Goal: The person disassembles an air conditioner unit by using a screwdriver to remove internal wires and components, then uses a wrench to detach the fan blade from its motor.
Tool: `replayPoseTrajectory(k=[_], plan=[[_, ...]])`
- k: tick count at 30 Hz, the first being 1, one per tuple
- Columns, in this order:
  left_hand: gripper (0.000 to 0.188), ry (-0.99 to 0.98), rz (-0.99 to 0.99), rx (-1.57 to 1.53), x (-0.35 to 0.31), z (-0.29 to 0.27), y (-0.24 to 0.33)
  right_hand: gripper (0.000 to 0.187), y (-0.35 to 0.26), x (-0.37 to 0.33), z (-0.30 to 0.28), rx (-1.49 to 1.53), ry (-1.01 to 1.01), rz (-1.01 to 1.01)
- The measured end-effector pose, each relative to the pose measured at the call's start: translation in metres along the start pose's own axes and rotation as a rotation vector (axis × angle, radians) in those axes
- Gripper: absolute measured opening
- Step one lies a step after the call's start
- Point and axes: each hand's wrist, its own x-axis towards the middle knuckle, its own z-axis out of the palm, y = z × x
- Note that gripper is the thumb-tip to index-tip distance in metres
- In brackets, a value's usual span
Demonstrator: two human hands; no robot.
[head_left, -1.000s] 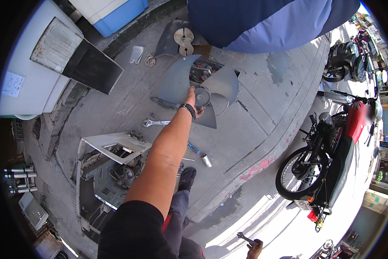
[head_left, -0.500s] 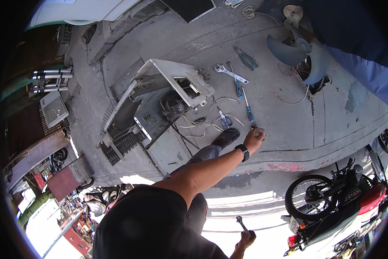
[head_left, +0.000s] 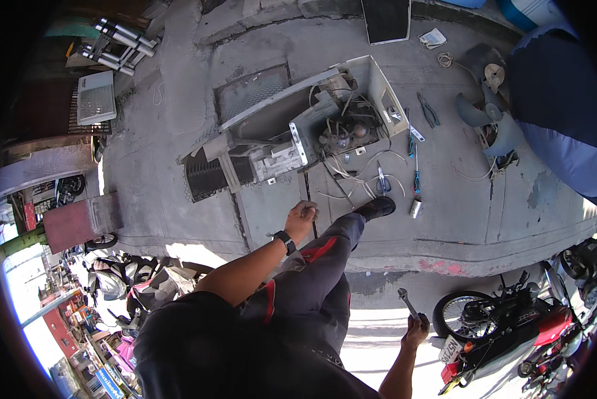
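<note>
Open-ended wrench, silver metal (head_left: pixel 407 302): gripped by its shank in the right hand (head_left: pixel 416 326), fingers closed around it, jaw end upward, over the sunlit ground outside the curb edge of the grey concrete pavement (head_left: pixel 145 166). Left hand (head_left: pixel 302 217): fingers curled inward, whether pinching anything cannot be told; black-strapped wristwatch (head_left: pixel 284 242) at the wrist. Beyond it, on the pavement: long open-topped grey sheet-metal housing (head_left: pixel 315 117), pale cables (head_left: pixel 359 179) trailing from its right end. Near that end: blue-handled scissors (head_left: pixel 381 181), dark pliers (head_left: pixel 428 110), blue-handled screwdriver (head_left: pixel 417 182), silver cylinder (head_left: pixel 415 208). Farther right: blue-grey bladed fan (head_left: pixel 494 113). Outside the curb edge: red-and-black motorcycle (head_left: pixel 511 330).
</note>
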Motion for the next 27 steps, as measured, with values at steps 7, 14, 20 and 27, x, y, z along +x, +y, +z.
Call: replayPoseTrajectory(k=[7,14,20,27], plan=[[0.017,0.241,-0.136,-0.154,-0.019,-0.099,-0.06,0.027,0.075,-0.016,0.078,0.184,-0.061,0.164],[0.017,0.287,-0.267,-0.184,0.014,-0.136,-0.162,0.023,0.196,0.025,0.195,0.173,-0.024,0.32],[0.023,0.13,-0.406,-0.283,0.024,-0.111,-0.236,0.029,0.287,0.104,0.31,0.155,-0.079,0.38],[0.023,-0.144,-0.372,0.033,-0.03,-0.081,-0.311,0.045,0.285,0.175,0.387,-0.46,-0.224,0.312]])
